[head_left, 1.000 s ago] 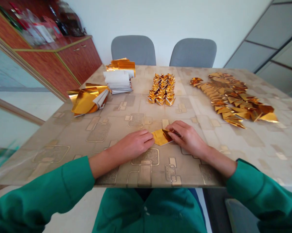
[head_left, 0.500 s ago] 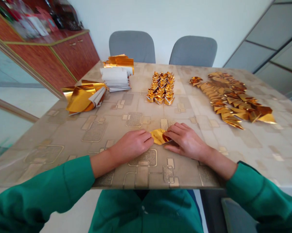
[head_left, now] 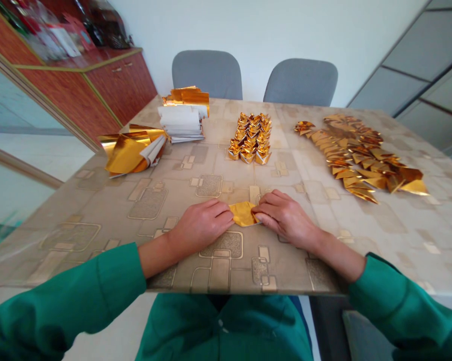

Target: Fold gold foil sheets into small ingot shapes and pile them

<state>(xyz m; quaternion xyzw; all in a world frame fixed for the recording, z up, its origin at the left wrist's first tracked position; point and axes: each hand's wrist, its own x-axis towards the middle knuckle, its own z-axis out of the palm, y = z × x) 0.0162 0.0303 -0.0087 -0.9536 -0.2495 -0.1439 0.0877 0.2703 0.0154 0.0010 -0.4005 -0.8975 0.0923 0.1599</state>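
On the worktop (head_left: 75, 200), a folded gold foil piece (head_left: 243, 213) lies between the hands, the right hand's (head_left: 286, 218) fingers (head_left: 261, 214) over its right end, the left hand's (head_left: 201, 225) fingers (head_left: 226, 215) at its left edge, any grip unclear

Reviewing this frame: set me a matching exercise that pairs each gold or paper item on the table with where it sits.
Items
1. White paper stack
2. Folded gold foil piece
3. Boat-shaped gold foil ingots
4. Pointed gold foil pieces

Places
A. Spread over the right part of the table
B. Between the left hand and the right hand
C. In a compact block at the far middle
D. Near the far left edge

Pairs: 1-D, 2-B, 3-C, 4-A
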